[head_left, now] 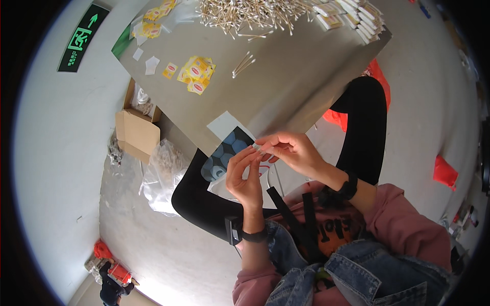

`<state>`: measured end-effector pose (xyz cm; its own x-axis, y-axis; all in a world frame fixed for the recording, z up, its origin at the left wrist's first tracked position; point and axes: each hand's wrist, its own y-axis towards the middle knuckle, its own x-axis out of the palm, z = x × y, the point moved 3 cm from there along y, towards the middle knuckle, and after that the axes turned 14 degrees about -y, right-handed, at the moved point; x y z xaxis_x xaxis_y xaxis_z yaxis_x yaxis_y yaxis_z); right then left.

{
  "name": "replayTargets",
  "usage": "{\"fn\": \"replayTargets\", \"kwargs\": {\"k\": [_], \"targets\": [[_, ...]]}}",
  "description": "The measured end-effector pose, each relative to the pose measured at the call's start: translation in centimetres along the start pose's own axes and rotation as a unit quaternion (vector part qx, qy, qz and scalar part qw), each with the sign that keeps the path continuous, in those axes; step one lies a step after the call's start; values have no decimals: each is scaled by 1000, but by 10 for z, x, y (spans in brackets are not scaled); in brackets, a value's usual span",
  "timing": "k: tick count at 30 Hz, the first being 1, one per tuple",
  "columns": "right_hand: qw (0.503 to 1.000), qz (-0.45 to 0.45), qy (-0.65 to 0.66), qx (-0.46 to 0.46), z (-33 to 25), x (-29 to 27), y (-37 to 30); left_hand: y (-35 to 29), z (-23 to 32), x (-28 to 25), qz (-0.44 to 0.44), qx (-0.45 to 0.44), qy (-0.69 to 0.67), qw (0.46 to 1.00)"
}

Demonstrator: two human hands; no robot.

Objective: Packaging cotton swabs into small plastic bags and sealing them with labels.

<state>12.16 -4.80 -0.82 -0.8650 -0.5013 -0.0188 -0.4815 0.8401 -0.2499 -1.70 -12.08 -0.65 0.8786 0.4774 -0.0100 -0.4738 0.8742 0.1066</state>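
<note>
My left hand (245, 176) and my right hand (288, 150) meet just below the near edge of the grey table (286, 97). Together they pinch a small clear packet (258, 148) between their fingertips. What the packet holds is too small to tell. Under my hands lies a dark sheet with blue round shapes (227, 153) on my lap. Far up on the table sits a big heap of cotton swabs (250, 13), with two or three loose swabs (243, 65) nearer to me. A pile of small yellow packets (195, 74) lies to their left.
Stacked flat white packs (352, 15) fill the table's far right corner. More yellow packets in a clear bag (155, 18) lie at the far left. An open cardboard box (137, 130) and clear plastic bags (163, 173) stand on the floor at left. Red bags (445, 172) lie at right.
</note>
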Motion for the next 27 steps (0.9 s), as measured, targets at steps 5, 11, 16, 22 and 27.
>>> {"fn": "replayTargets", "kwargs": {"k": [5, 11, 16, 22, 27], "targets": [[998, 40, -34, 26, 3, -1, 1, 7, 3, 5, -7, 9, 62, 998], [997, 39, -47, -36, 6, -1, -4, 1, -9, -1, 42, 11, 55, 998], [999, 30, -25, 30, 6, -12, -2, 11, 6, 6, -12, 49, 64, 997], [999, 20, 7, 37, 3, -15, 1, 16, 9, 8, -2, 51, 58, 997], [999, 31, 1, 15, -1, -21, 10, 26, 4, 13, 12, 15, 26, 999]]}}
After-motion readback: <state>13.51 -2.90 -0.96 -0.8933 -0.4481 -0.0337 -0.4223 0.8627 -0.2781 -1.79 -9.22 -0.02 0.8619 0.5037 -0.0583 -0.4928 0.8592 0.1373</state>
